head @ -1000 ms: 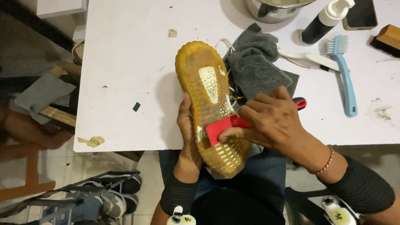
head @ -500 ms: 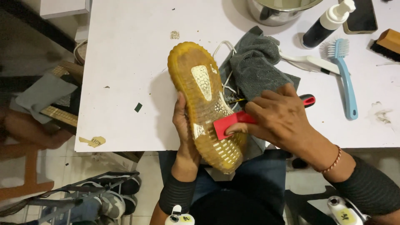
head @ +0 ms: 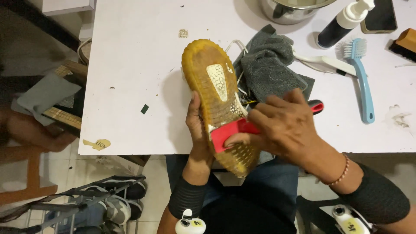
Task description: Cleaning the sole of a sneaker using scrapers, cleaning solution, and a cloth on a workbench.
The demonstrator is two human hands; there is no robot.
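Observation:
A shoe (head: 216, 91) is held sole up over the near edge of the white table (head: 138, 65); its sole is yellowed and translucent with a pale patterned patch. My left hand (head: 196, 125) grips the shoe from its left side near the heel. My right hand (head: 279, 125) holds a red brush (head: 232, 132), whose head lies flat across the sole's heel half. The brush's red and black handle end (head: 316, 106) sticks out past my right fingers.
A grey cloth (head: 271, 71) lies behind the shoe. A blue brush (head: 362, 82), a white brush (head: 323, 60), a dark pump bottle (head: 342, 26), a metal bowl (head: 290, 11) and a wooden brush (head: 403, 43) stand at the back right. Shoes on a rack (head: 99, 203) sit below left.
The red brush has slid along the sole toward the heel, back up, then down again. The shoe has shifted slightly with it.

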